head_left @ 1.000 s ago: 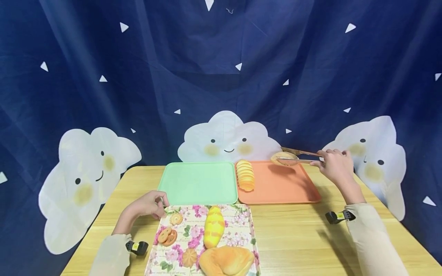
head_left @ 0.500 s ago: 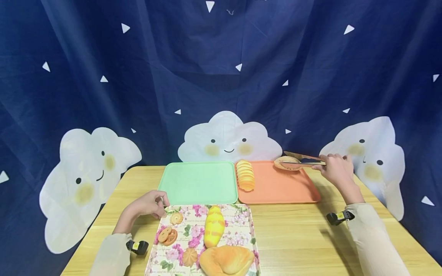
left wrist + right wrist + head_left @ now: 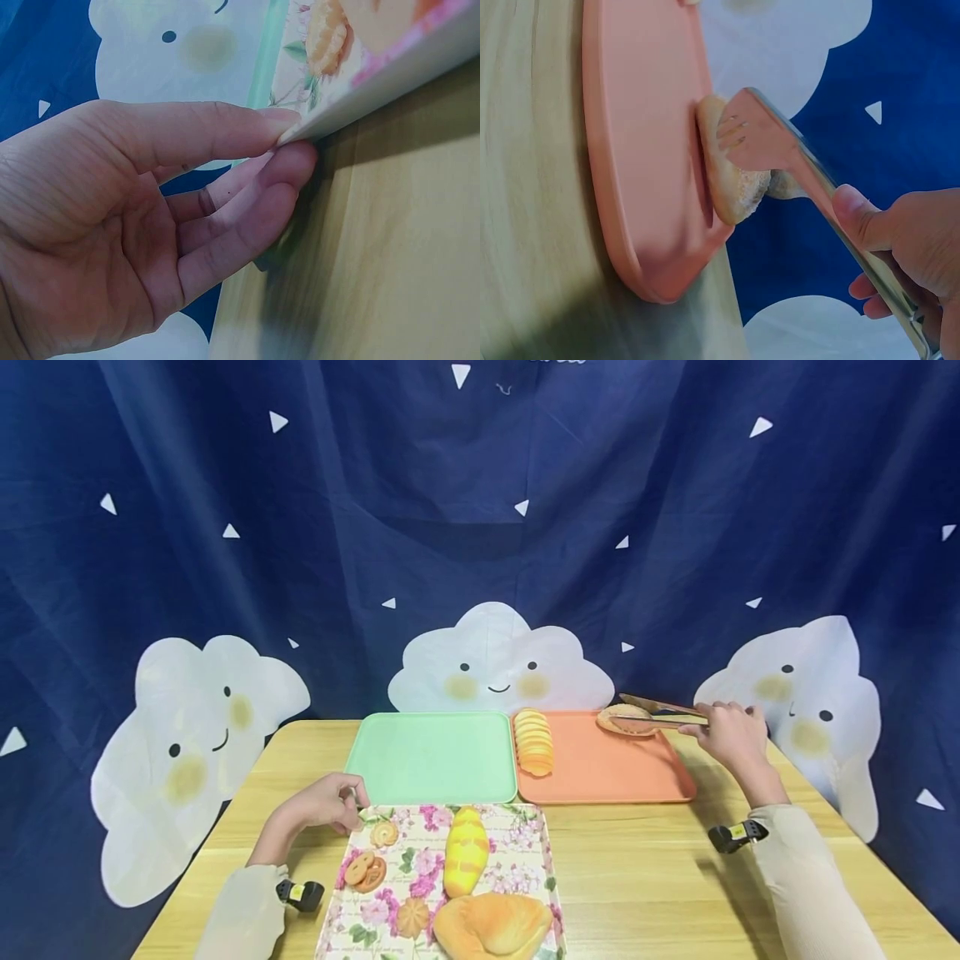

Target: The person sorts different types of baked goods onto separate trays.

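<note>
one oval, rough-crusted bread (image 3: 736,191) between shiny metal tongs (image 3: 814,180)

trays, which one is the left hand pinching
The floral tray in front: the left hand pinches its edge; the plain green tray and orange tray lie behind it.

The left hand (image 3: 142,217) pinches the flowered tray (image 3: 379,90) at its rim, near a cookie (image 3: 326,37).

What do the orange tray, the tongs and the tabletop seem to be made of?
Orange tray: probably plastic, satin; even colour and smooth rim.
Tongs: likely polished metal; shiny surfaces reflect pinkish colour.
Tabletop: wood or wood-look laminate, lightly glossy; grain streaks fit both.
</note>
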{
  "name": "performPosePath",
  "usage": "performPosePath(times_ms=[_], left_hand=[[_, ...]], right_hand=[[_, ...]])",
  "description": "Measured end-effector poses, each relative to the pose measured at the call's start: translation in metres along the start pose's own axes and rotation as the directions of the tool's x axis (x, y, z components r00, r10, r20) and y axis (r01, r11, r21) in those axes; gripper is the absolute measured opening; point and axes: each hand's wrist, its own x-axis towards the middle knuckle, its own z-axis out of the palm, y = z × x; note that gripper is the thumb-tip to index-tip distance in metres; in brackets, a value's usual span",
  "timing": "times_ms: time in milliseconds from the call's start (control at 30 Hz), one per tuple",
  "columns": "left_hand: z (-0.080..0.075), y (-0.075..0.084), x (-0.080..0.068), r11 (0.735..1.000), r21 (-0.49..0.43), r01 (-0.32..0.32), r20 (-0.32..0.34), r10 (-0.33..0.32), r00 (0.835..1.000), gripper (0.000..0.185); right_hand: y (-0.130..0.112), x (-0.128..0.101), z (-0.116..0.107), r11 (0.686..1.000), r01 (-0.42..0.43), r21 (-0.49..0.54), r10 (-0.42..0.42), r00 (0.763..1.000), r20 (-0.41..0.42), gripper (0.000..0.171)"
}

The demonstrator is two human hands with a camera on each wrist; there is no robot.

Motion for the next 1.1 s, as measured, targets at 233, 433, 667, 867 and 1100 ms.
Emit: performPosePath(times_ms=[233, 433, 667, 867, 1100], left_hand=[[0.0008, -0.0007, 0.0013, 1.000, 0.014, 0.003, 0.004, -0.003, 1.000, 0.025], [0.0002, -0.0012, 0.0016, 1.000, 0.014, -0.001, 0.007, 0.001, 1.000, 0.025], [-0.0007, -0.0001, 0.0011, 1.000, 0.019, 0.002, 0.001, -0.002, 1.000, 0.025], [-0.0008, 0.0018, 0.0010, 1.000, 0.022, 0.005, -0.001, -0.005, 1.000, 0.025], [-0.0005, 0.0030, 0.0005, 1.000, 0.023, 0.018, -0.006, -0.017, 1.000, 0.025]], right_hand=[[0.0030, -0.0023, 0.0011, 1.000, -0.017, 0.010, 0.016, 0.999, 0.044, 0.039], [0.0050, -0.0021, 0.0026, 1.000, -0.016, 0.017, 0.015, 0.998, 0.058, 0.041], [0.0054, -0.0013, 0.0027, 0.999, -0.028, 0.016, 0.026, 0.996, 0.086, 0.048], [0.0048, -0.0033, 0.0024, 0.999, -0.038, 0.034, 0.035, 0.995, 0.091, 0.051], [0.0021, -0.0042, 0.0044, 0.997, -0.029, 0.065, 0.025, 0.998, 0.059, 0.050]])
